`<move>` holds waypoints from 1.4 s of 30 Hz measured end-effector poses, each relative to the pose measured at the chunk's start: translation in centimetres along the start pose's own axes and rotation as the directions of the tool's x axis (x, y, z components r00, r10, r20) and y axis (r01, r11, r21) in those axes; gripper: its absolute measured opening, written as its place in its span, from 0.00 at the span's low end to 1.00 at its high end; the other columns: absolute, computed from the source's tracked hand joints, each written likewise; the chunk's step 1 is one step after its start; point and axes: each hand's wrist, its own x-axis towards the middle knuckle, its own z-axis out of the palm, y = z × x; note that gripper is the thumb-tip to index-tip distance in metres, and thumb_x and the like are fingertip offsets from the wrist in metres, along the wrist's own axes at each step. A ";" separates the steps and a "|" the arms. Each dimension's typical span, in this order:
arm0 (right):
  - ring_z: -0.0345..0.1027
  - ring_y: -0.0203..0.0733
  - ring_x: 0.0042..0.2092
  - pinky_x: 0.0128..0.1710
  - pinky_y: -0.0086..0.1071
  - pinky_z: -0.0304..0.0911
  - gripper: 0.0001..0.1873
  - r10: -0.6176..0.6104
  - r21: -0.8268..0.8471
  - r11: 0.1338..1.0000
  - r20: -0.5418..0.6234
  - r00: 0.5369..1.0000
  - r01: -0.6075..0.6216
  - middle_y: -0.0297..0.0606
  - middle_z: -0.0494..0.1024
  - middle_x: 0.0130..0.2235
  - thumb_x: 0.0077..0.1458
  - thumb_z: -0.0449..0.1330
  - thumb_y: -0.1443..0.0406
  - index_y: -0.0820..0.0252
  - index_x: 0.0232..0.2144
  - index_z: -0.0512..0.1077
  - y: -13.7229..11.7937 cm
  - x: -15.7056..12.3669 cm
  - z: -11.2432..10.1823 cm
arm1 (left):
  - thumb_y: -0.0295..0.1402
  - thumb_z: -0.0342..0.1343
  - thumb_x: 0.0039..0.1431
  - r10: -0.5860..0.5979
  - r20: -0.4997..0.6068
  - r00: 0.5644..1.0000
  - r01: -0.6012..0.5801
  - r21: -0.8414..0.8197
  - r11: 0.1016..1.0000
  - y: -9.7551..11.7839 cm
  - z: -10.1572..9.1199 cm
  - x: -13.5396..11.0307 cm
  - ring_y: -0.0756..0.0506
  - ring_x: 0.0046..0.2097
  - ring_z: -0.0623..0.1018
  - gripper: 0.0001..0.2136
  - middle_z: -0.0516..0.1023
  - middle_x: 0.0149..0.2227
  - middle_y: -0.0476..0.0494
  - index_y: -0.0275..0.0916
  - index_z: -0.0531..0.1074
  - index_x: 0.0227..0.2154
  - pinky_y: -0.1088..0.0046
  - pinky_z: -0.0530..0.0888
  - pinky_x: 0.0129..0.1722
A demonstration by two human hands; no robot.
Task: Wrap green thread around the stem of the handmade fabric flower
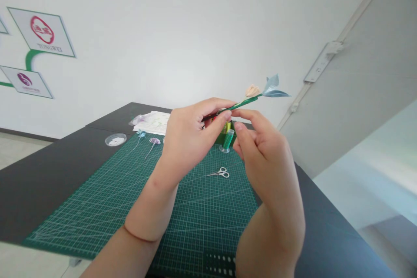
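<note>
My left hand (192,132) pinches a slim stick wrapped in green (243,103) between thumb and fingers, held above the mat and slanting up to the right. Its lower end looks dark. At its tip sits a pale blue artificial flower (275,87), with a peach bud (252,91) just beside it. My right hand (263,139) is closed, its index fingertip close under the stick and its thumb bent toward the finger. Whatever it holds is too fine to make out. Behind the hands stands a spool of green thread (228,140), partly covered by my fingers.
Small white-handled scissors (222,173) lie on the green cutting mat (195,226). To the left are a blue wired flower (141,134), a purple one (154,141) and a clear round dish (116,140). White papers (153,122) and a green box (219,138) sit farther back.
</note>
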 end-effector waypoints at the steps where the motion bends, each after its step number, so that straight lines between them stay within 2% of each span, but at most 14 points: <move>1: 0.57 0.33 0.20 0.21 0.29 0.50 0.12 0.001 -0.013 1.000 0.003 1.000 -0.001 0.24 0.62 0.18 0.68 0.52 0.65 0.53 0.48 0.74 -0.1 0.0 0.1 | 0.30 0.59 0.65 -0.011 -0.003 1.000 0.011 0.002 1.000 0.0 0.0 0.0 0.51 0.34 0.80 0.09 0.86 0.39 0.50 0.44 0.83 0.43 0.77 0.74 0.32; 8: 0.51 0.30 0.18 0.20 0.27 0.48 0.10 -0.044 -0.079 0.996 0.011 0.999 0.044 0.22 0.61 0.17 0.69 0.53 0.63 0.56 0.39 0.73 -0.9 -0.7 -0.6 | 0.32 0.58 0.65 -0.112 0.050 0.993 0.105 0.120 0.987 -0.1 -0.1 0.0 0.50 0.34 0.80 0.10 0.86 0.38 0.53 0.45 0.82 0.46 0.75 0.72 0.32; 11: 0.48 0.30 0.19 0.18 0.27 0.44 0.11 -0.044 -0.007 0.999 -0.021 0.999 0.044 0.24 0.58 0.17 0.68 0.55 0.62 0.56 0.36 0.76 -1.1 -1.2 -1.6 | 0.32 0.59 0.65 -0.142 0.094 0.985 0.122 0.190 0.974 0.0 -0.2 0.0 0.49 0.37 0.81 0.10 0.86 0.39 0.52 0.45 0.81 0.46 0.73 0.72 0.35; 14: 0.47 0.30 0.18 0.17 0.28 0.41 0.09 -0.043 0.109 0.993 -0.113 0.993 0.055 0.25 0.56 0.16 0.65 0.61 0.60 0.54 0.36 0.81 -1.0 -1.7 -2.7 | 0.33 0.59 0.65 -0.155 0.206 0.966 0.104 0.241 0.965 0.1 -0.3 0.0 0.49 0.36 0.81 0.07 0.86 0.38 0.54 0.46 0.82 0.41 0.72 0.70 0.35; 18: 0.46 0.30 0.18 0.17 0.29 0.43 0.07 -0.054 0.199 0.975 -0.231 0.972 0.101 0.26 0.56 0.17 0.63 0.65 0.59 0.48 0.37 0.84 -0.5 -2.4 -3.7 | 0.32 0.59 0.65 -0.141 0.401 0.905 -0.002 0.338 0.941 0.5 -0.5 -0.2 0.50 0.29 0.75 0.06 0.82 0.29 0.56 0.45 0.81 0.36 0.72 0.65 0.30; 21: 0.46 0.30 0.19 0.17 0.30 0.44 0.06 -0.057 0.183 0.977 -0.289 0.956 0.114 0.26 0.57 0.17 0.62 0.66 0.62 0.46 0.36 0.85 -0.1 -2.6 -4.1 | 0.31 0.59 0.64 -0.086 0.520 0.850 -0.125 0.357 0.926 0.7 -0.7 -0.5 0.51 0.28 0.74 0.05 0.82 0.29 0.57 0.46 0.80 0.35 0.71 0.62 0.30; 24: 0.47 0.31 0.19 0.18 0.30 0.46 0.07 -0.053 0.126 0.987 -0.329 0.943 0.100 0.27 0.59 0.17 0.61 0.66 0.63 0.47 0.36 0.85 0.2 -2.4 -4.3 | 0.32 0.59 0.65 -0.036 0.595 0.803 -0.203 0.330 0.922 0.9 -1.1 -1.0 0.50 0.30 0.75 0.04 0.82 0.30 0.58 0.46 0.79 0.36 0.71 0.62 0.31; 28: 0.48 0.31 0.20 0.19 0.30 0.47 0.07 -0.078 0.047 0.994 -0.367 0.927 0.103 0.27 0.60 0.17 0.60 0.66 0.63 0.48 0.36 0.86 0.8 -1.9 -4.3 | 0.33 0.59 0.66 0.020 0.654 0.756 -0.245 0.255 0.935 1.1 -1.7 -1.3 0.51 0.31 0.77 0.04 0.82 0.30 0.58 0.47 0.79 0.38 0.73 0.62 0.30; 33: 0.45 0.30 0.19 0.17 0.29 0.41 0.07 -0.032 0.076 0.995 -0.316 0.948 0.059 0.26 0.58 0.16 0.60 0.66 0.63 0.49 0.36 0.86 1.4 -1.2 -4.4 | 0.31 0.60 0.65 0.070 0.682 0.728 -0.267 0.188 0.945 1.3 -2.1 -1.5 0.53 0.31 0.78 0.05 0.83 0.32 0.59 0.47 0.80 0.39 0.74 0.64 0.31; 38: 0.47 0.30 0.19 0.18 0.29 0.39 0.08 0.077 0.115 0.992 -0.206 0.976 -0.054 0.27 0.57 0.15 0.57 0.65 0.62 0.53 0.34 0.86 1.9 -0.1 -4.5 | 0.31 0.59 0.66 0.101 0.671 0.735 -0.283 0.167 0.945 1.3 -2.3 -1.7 0.52 0.33 0.79 0.04 0.83 0.33 0.57 0.46 0.80 0.39 0.75 0.66 0.32; 42: 0.44 0.29 0.19 0.18 0.28 0.35 0.09 0.153 0.190 0.973 -0.091 0.984 -0.133 0.26 0.54 0.15 0.55 0.66 0.61 0.57 0.33 0.86 2.6 1.0 -4.3 | 0.32 0.59 0.67 0.133 0.651 0.747 -0.316 0.172 0.933 1.4 -2.4 -1.8 0.52 0.32 0.80 0.05 0.83 0.32 0.57 0.46 0.79 0.39 0.75 0.66 0.32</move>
